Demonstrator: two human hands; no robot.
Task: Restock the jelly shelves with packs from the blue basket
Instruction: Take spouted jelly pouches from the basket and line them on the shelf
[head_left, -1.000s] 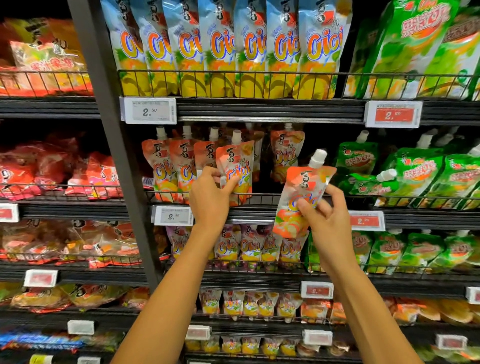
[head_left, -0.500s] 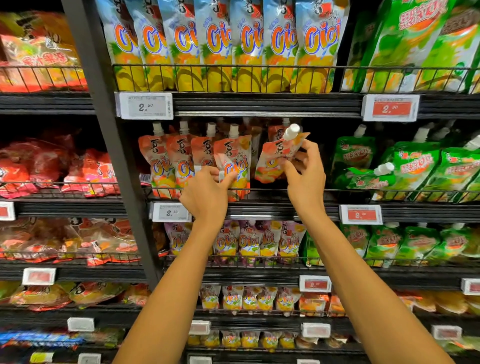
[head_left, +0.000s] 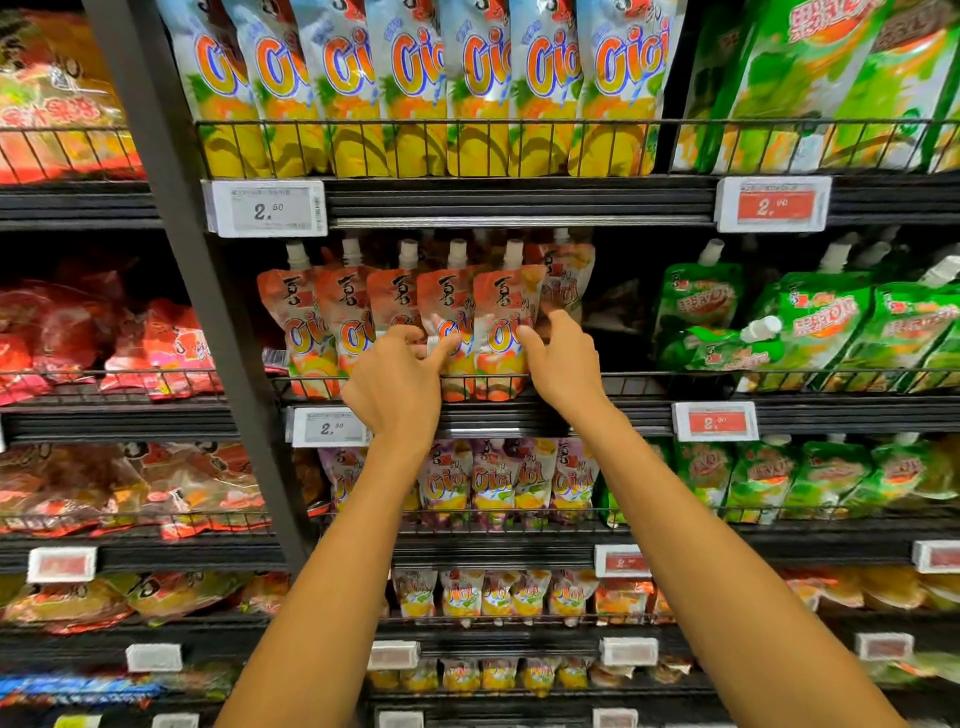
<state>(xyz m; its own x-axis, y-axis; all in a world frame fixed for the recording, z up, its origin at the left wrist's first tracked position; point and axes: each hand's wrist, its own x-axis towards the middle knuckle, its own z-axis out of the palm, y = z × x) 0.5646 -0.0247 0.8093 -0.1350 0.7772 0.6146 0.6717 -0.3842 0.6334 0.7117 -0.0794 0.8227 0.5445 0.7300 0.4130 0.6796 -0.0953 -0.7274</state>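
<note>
Now, up at the middle shelf (head_left: 649, 410), the front row of orange jelly packs is being tidied, or so it is judged. The end pack (head_left: 501, 322), rightmost in that row, is stood upright behind the wire rail (head_left: 639, 375), spout at the top and base tucked down against the wires, so its long axis runs straight up and down. It is touched by the right hand (head_left: 563, 366). The thumb (head_left: 525, 335) is laid on the pack's right side while the other fingers are spread wide off to the right. Nothing is enclosed, so this is a loose, wide hand, steadying and not gripping.

Just to the left, the fourth pack (head_left: 445, 317) is pinched low down by the left hand (head_left: 397, 387), with the thumb on the front and the fingers curled in at its left edge. So the end pack is bracketed, and the right hand is clearly the nearer.

To the right, a dark gap (head_left: 623, 353) is seen on the shelf, with one more orange pack (head_left: 569, 280) set farther back. The placing is judged all but done. What is called for next is a clean letting-go, drawn off to the right and nearward, so the upright pack is not tipped. The blue basket is not in view.
</note>
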